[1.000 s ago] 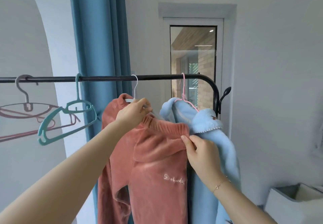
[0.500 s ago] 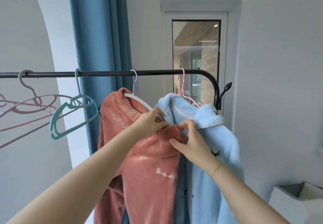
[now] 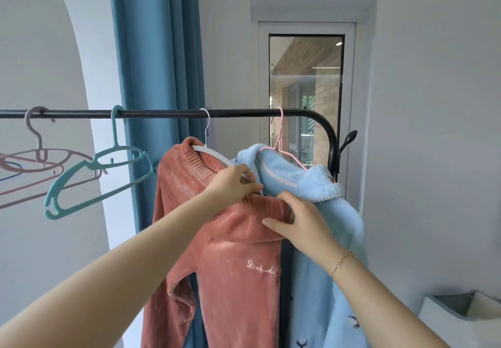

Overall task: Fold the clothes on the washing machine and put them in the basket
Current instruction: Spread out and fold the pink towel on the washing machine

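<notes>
A salmon-pink fleece top point(image 3: 233, 274) hangs on a white hanger point(image 3: 210, 152) from a black rail point(image 3: 162, 113). Its ribbed collar is partly pulled off the hanger's right arm. My left hand point(image 3: 234, 183) grips the hanger's right arm at the collar. My right hand point(image 3: 299, 224) pinches the ribbed collar edge just below and to the right. A light-blue fleece garment point(image 3: 322, 239) hangs on a pink hanger point(image 3: 282, 147) right beside it, touching the pink top. No washing machine or basket is identifiable.
A teal hanger point(image 3: 97, 176) and mauve hangers point(image 3: 35, 160) hang bare on the rail's left. A blue curtain point(image 3: 157, 49) hangs behind. A narrow window point(image 3: 306, 98) is beyond. The rail's curved end with a black hook point(image 3: 347, 141) is at right. A white-grey box point(image 3: 461, 318) sits bottom right.
My left hand slid from the hanger's neck down its right arm. My right hand moved up and left along the collar, closer to the left hand. The view shifted slightly.
</notes>
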Motion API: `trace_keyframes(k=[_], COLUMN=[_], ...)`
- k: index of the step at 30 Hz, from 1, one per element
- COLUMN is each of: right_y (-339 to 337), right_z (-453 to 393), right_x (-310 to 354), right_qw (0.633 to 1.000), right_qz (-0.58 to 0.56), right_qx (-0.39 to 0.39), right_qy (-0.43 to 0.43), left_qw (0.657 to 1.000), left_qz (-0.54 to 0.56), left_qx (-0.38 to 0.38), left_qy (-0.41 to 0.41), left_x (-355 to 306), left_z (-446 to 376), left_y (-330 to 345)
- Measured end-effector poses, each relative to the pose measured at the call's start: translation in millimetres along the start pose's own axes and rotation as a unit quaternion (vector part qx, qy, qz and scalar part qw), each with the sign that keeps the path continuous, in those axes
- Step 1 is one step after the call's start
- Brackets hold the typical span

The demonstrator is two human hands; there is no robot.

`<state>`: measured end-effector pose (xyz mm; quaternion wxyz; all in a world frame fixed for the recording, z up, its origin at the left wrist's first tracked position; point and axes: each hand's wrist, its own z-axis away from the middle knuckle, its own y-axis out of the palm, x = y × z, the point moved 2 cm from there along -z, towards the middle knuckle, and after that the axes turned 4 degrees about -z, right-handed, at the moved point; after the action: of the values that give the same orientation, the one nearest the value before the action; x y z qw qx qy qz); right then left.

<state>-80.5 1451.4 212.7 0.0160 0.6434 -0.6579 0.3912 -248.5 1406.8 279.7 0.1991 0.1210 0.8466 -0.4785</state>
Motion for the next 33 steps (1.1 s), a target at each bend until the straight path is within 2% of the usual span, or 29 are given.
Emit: trace_keyframes(k=[5, 8, 11, 15, 19, 25, 28, 31, 33], right_y=[16, 24, 27, 27, 42, 44, 36, 35, 36], right_z=[30, 42, 45, 57, 81, 77, 66, 55, 46], right_x=[-4, -8, -5, 2, -4, -4, -3, -1, 3], right_qw=[0.993, 0.988, 0.987, 0.989, 0.995, 0.993, 0.992, 0.989, 0.986], right_qz=[-0.027, -0.062, -0.087, -0.050, 0.003, -0.084, -0.090, -0.096, -0.121], right_qx=[-0.099, -0.131, -0.123, -0.112, -0.036, -0.073, -0.072, -0.073, -0.077], right_qy=[-0.058, -0.053, -0.049, -0.080, -0.095, -0.048, -0.058, -0.080, -0.084], left_qw=[0.998, 0.995, 0.994, 0.992, 0.971, 0.965, 0.967, 0.977, 0.972], left_qz=[0.053, 0.080, 0.093, 0.111, 0.200, 0.243, 0.223, 0.128, 0.137], left_qx=[-0.013, -0.021, -0.024, -0.036, -0.107, -0.041, -0.087, -0.160, -0.189], left_qy=[-0.038, -0.048, -0.048, -0.053, -0.071, -0.091, -0.084, -0.055, -0.038], left_x=[0, 1, 0, 2, -13, -29, -25, -19, -17], left_z=[-5, -1, 7, 17, 14, 15, 20, 30, 40], left_y=[8, 5, 1, -8, -33, -38, -32, -33, -36])
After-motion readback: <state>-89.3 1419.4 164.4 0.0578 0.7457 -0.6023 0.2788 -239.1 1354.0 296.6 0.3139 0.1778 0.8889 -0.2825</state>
